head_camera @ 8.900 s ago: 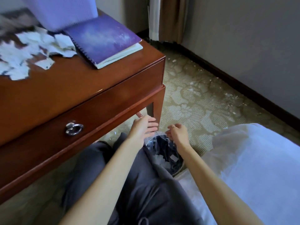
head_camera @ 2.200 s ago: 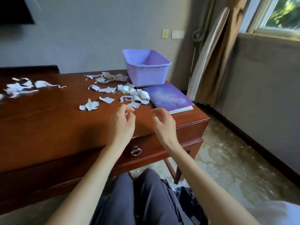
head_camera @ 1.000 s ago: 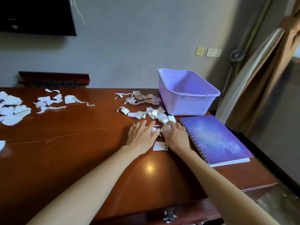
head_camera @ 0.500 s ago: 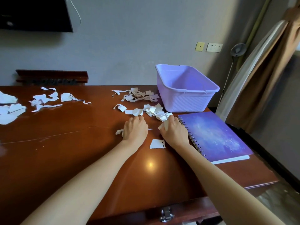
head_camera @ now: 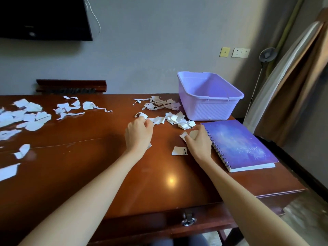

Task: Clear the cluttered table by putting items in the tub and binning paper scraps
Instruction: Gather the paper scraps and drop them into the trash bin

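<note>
torn white scraps [head_camera: 177, 119] beside upright lilac tub [head_camera: 211, 110]

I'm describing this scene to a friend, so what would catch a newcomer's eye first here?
Torn white paper scraps litter the brown table, thickest at the far left and beside the lilac tub at the far right. In the middle, the left hand and right hand each pinch scraps, with a purple spiral notebook lying just right of them.

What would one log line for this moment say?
step: gathering paper scraps | left hand: grips scraps | right hand: pinches scraps | tub: looks empty | notebook: on table
</note>
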`<action>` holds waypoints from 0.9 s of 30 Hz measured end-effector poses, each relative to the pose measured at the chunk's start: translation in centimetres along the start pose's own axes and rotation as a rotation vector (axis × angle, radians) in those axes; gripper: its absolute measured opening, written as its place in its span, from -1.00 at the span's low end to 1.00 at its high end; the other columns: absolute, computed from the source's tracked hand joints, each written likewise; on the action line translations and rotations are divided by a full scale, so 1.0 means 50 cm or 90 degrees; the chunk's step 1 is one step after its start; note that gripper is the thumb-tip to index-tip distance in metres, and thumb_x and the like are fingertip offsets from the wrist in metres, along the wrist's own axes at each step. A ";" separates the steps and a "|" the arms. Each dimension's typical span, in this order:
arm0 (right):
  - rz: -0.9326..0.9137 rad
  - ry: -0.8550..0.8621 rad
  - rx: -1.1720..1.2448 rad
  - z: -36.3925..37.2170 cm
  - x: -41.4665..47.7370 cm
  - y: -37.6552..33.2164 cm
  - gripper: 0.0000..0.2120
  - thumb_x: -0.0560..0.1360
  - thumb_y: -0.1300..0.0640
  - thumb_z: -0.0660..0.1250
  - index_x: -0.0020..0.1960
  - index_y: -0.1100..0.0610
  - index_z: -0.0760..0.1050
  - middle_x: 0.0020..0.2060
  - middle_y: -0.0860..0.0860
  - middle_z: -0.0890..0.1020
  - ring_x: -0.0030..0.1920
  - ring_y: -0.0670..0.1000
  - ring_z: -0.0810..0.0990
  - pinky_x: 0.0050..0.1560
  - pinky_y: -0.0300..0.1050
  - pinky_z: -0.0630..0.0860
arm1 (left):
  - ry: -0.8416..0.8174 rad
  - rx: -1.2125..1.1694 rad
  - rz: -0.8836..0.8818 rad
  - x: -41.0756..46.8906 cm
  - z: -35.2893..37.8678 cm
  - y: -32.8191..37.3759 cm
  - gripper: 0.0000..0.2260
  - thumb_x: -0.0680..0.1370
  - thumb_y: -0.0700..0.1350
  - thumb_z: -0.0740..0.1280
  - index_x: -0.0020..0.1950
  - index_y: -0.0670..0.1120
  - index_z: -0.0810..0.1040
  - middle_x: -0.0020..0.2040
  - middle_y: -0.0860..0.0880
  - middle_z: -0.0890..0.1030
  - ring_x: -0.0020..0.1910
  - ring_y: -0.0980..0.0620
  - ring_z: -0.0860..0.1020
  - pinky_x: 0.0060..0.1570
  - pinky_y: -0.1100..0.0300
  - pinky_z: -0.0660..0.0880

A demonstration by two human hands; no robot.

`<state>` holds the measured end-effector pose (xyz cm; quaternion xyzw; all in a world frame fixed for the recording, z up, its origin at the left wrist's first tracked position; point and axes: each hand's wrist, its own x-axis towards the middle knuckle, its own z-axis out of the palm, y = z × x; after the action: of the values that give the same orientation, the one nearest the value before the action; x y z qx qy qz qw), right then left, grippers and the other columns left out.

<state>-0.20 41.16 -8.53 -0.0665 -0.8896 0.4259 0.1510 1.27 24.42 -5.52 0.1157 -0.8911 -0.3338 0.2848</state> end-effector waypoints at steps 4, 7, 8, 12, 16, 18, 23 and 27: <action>-0.033 -0.040 -0.229 0.016 -0.006 -0.013 -0.56 0.54 -0.03 0.18 0.30 0.22 0.29 0.22 0.17 0.35 0.06 0.26 0.55 -0.11 -0.06 0.35 | -0.026 0.033 -0.042 -0.035 -0.013 -0.036 -0.70 0.61 -0.08 0.13 -0.27 -0.18 0.41 -0.29 -0.13 0.53 -0.24 -0.08 0.51 -0.26 0.09 0.41; -0.040 -0.056 -0.306 0.027 -0.005 -0.024 -0.55 0.54 -0.06 0.18 0.25 0.26 0.33 0.22 0.16 0.35 0.06 0.23 0.56 -0.14 -0.09 0.33 | -0.047 0.096 -0.022 -0.056 -0.012 -0.049 -0.73 0.61 -0.08 0.14 -0.17 -0.19 0.49 -0.16 -0.16 0.60 -0.17 -0.09 0.57 -0.27 0.14 0.39; -0.033 -0.060 -0.307 0.028 -0.002 -0.025 -0.56 0.54 -0.05 0.18 0.24 0.27 0.34 0.23 0.16 0.35 0.07 0.23 0.56 -0.12 -0.07 0.35 | -0.058 0.130 -0.013 -0.059 -0.010 -0.052 -0.73 0.61 -0.07 0.14 -0.12 -0.20 0.52 -0.10 -0.15 0.59 -0.15 -0.09 0.58 -0.28 0.16 0.38; -0.025 -0.056 -0.296 0.028 0.001 -0.022 -0.59 0.56 -0.01 0.18 0.24 0.30 0.34 0.23 0.18 0.38 0.11 0.26 0.54 -0.02 0.00 0.42 | -0.105 0.239 0.011 -0.058 0.003 -0.062 -0.73 0.58 0.01 0.19 0.10 -0.16 0.51 0.14 -0.12 0.49 -0.02 -0.08 0.60 -0.13 0.14 0.51; -0.038 -0.023 -0.236 0.026 -0.001 -0.016 -0.69 0.55 0.08 0.20 0.17 0.28 0.31 0.12 0.20 0.50 0.08 0.25 0.54 -0.07 -0.01 0.39 | -0.141 0.323 0.043 -0.050 0.022 -0.069 -0.66 0.58 0.03 0.19 0.25 -0.16 0.40 0.20 -0.16 0.48 0.12 -0.09 0.56 0.18 0.01 0.51; -0.033 -0.007 -0.143 0.017 -0.002 -0.015 -0.79 0.52 0.12 0.23 0.03 0.24 0.31 -0.02 0.19 0.55 0.00 0.23 0.54 -0.14 -0.07 0.33 | -0.147 0.337 0.054 -0.050 0.026 -0.069 -0.66 0.60 0.01 0.17 0.28 -0.16 0.38 0.22 -0.16 0.47 0.16 -0.10 0.54 0.24 -0.02 0.47; -0.057 -0.048 0.002 -0.010 -0.028 -0.008 -0.81 0.45 0.18 0.29 -0.19 0.15 0.27 -0.18 0.06 0.43 -0.16 0.05 0.39 -0.18 -0.15 0.26 | -0.140 0.358 0.070 -0.053 0.026 -0.058 -0.67 0.62 -0.02 0.14 0.30 -0.17 0.40 0.23 -0.15 0.49 0.17 -0.07 0.54 0.18 0.07 0.48; -0.122 -0.136 -0.121 -0.005 -0.049 -0.002 -0.84 0.47 0.09 0.29 -0.04 0.17 0.39 -0.03 0.09 0.49 -0.05 0.13 0.49 -0.11 -0.11 0.35 | -0.130 0.351 0.087 -0.047 0.022 -0.051 -0.71 0.63 -0.05 0.11 0.26 -0.19 0.41 0.17 -0.17 0.53 0.09 -0.09 0.59 0.12 0.05 0.53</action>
<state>2.18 40.68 -8.79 0.0502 -0.9391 0.3282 0.0889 2.54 24.02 -8.90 0.0940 -0.9779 -0.0689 0.1733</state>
